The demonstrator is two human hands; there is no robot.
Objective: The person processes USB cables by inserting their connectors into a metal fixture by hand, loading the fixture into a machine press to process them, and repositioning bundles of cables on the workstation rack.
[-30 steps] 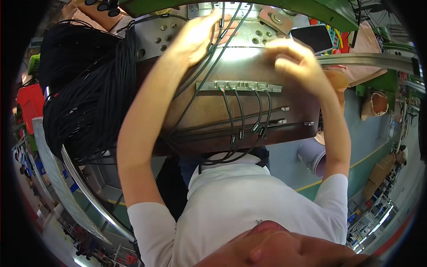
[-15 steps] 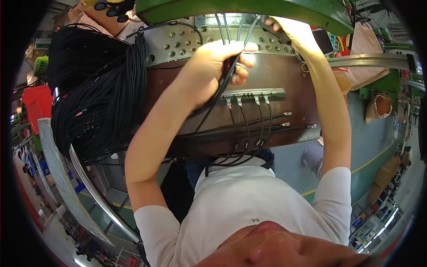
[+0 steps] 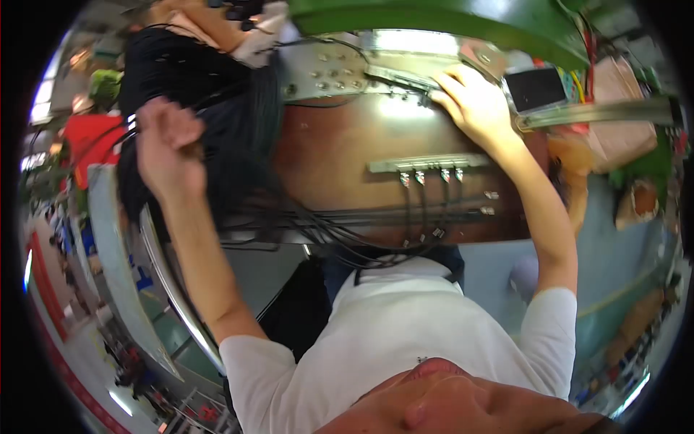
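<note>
My left hand [image 3: 171, 145] is blurred, its fingers curled around what look like black cables [image 3: 217, 95], at the left side of the large black cable bundle [image 3: 206, 137]. My right hand [image 3: 473, 105] is at the back of the bench, its thumb and fingers closed on the end of a narrow metal strip [image 3: 405, 78]. A second metal strip [image 3: 426, 163] lies on the brown bench top [image 3: 332, 145]. Several cable connectors [image 3: 421, 176] are seated along its near side, with black cables running toward my body.
A perforated metal plate [image 3: 329, 69] with round studs is at the back. A green machine beam [image 3: 434, 16] crosses above it. To the right are a dark phone-like slab [image 3: 536, 90] and a metal rail [image 3: 600, 114]. A curved metal tube [image 3: 173, 286] stands at the left.
My left hand has swung left from the bench centre to the cable bundle, taking the cables out from under the beam. My right hand has come down onto the back metal strip.
</note>
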